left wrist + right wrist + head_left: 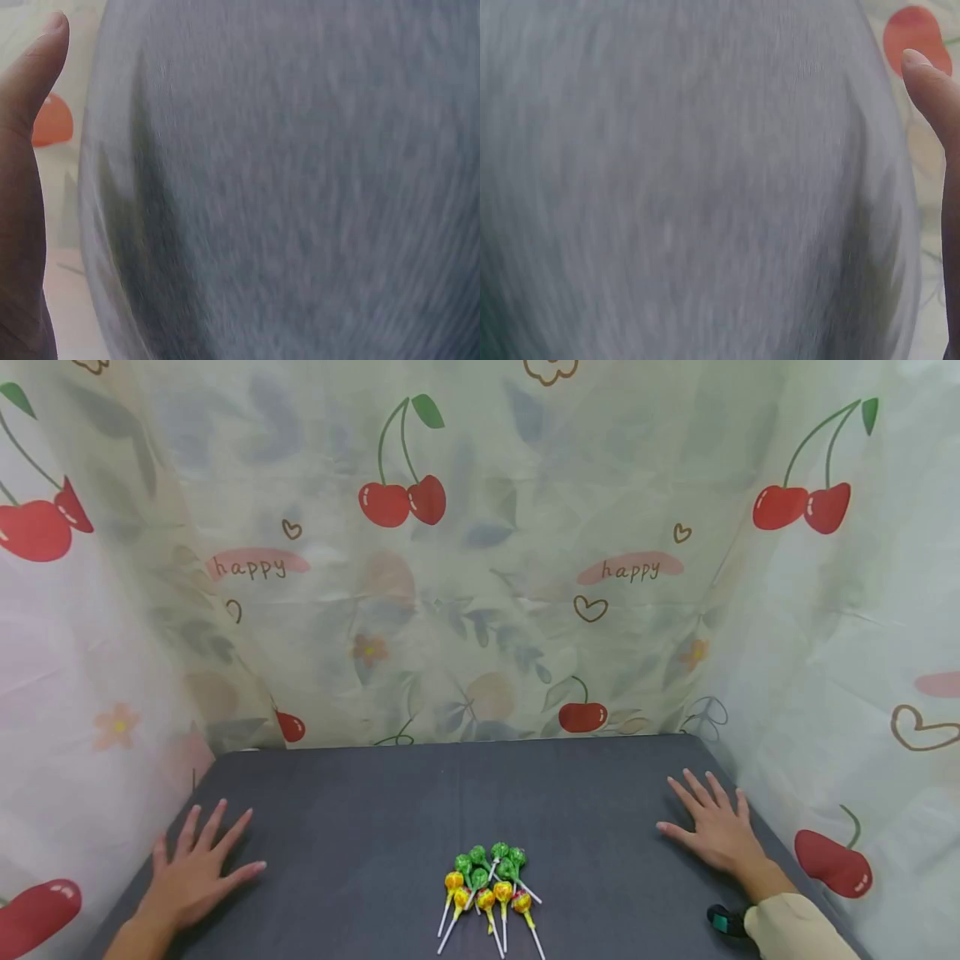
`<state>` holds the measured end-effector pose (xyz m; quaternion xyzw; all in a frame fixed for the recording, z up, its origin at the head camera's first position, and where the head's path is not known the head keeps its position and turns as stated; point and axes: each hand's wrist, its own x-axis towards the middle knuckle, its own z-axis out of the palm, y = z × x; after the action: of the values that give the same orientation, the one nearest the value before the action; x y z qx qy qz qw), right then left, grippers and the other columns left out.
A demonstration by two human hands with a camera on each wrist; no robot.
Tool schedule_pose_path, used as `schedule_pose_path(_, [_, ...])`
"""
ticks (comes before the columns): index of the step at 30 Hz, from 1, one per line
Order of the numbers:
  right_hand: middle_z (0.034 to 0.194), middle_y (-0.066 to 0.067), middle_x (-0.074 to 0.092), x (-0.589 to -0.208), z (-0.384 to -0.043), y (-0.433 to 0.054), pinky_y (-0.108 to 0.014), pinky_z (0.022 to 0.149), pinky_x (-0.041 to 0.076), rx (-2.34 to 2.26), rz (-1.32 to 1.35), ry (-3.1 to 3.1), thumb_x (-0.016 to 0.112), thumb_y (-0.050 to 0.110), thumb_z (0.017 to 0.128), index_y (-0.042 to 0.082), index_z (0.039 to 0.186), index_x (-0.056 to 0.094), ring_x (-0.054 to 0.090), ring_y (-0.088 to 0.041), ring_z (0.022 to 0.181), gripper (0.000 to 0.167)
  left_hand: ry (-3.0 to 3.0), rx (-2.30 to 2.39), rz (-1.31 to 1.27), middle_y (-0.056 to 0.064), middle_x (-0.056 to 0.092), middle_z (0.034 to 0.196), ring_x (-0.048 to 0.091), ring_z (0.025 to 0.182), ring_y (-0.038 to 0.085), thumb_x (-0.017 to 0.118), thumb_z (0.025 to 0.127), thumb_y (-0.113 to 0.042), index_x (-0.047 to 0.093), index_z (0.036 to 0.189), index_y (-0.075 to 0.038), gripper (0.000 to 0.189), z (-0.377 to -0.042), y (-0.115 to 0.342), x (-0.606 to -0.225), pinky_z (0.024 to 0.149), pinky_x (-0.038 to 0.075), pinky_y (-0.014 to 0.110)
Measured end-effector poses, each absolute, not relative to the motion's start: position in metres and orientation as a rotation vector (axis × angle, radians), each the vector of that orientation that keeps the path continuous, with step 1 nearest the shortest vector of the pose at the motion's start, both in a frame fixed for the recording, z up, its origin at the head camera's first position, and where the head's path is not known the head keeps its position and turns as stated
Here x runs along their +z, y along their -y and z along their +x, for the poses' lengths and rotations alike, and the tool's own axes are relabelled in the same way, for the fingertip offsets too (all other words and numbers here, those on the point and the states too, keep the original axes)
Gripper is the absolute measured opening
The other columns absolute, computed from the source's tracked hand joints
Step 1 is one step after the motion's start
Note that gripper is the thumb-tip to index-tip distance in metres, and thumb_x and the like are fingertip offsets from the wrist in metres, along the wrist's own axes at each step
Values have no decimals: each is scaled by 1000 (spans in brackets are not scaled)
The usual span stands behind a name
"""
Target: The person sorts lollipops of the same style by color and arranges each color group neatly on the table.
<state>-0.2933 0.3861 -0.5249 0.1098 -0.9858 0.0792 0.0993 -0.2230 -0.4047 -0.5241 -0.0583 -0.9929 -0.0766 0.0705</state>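
Observation:
Several lollipops lie in a cluster near the front middle of the dark table. Green-wrapped lollipops (pixel 478 878) form the back part, and yellow-wrapped lollipops (pixel 487 900) lie in front with white sticks pointing toward me. Far to the left of them, my left hand (pixel 191 877) is spread with its fingers straight and holds nothing. On the other side, my right hand (pixel 716 827) is likewise spread near the table's right edge, with nothing in it. Each wrist view shows only part of the hand, the left thumb (pixel 41 64) and the right thumb (pixel 934 90), beside grey cloth.
A dark grey cloth covers the table (pixel 360 810). Patterned curtains with cherries stand behind it, like the back curtain (pixel 480 568), and on both sides. A black band with a small device (pixel 726 921) sits by my right sleeve (pixel 795 927).

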Motion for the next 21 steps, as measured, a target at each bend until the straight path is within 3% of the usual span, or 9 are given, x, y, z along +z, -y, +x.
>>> schedule_pose_path(6, [158,-16,20,-519,-296,-362,-73,104,-3,321,408,2874,55,66,88,18,154,30,8,-44,143,86,2917,-288,-246,19,7,160,-10,143,46,54,88,-65,16,157,-29,87,-225,382,-517,98,-10,76])
schedule_pose_path(12, [158,-16,24,-517,-297,-338,-71,105,8,400,465,2838,61,60,87,19,153,33,14,-43,142,83,2869,-356,-331,17,12,160,3,143,46,59,89,-59,17,157,-31,85,-227,358,-512,102,-4,74])
schedule_pose_path(16, [157,-16,26,-517,-297,-322,-73,102,16,492,503,2815,64,57,86,19,153,33,18,-43,141,83,2843,-403,-380,13,11,161,10,141,46,62,89,-56,16,157,-33,85,-228,341,-511,101,3,74])
schedule_pose_path(21, [155,-16,30,-513,-293,-298,-78,96,22,673,593,2766,67,48,88,17,152,34,25,-44,138,79,2824,-489,-434,14,16,160,16,140,46,64,88,-53,24,156,-29,82,-229,314,-509,102,11,72])
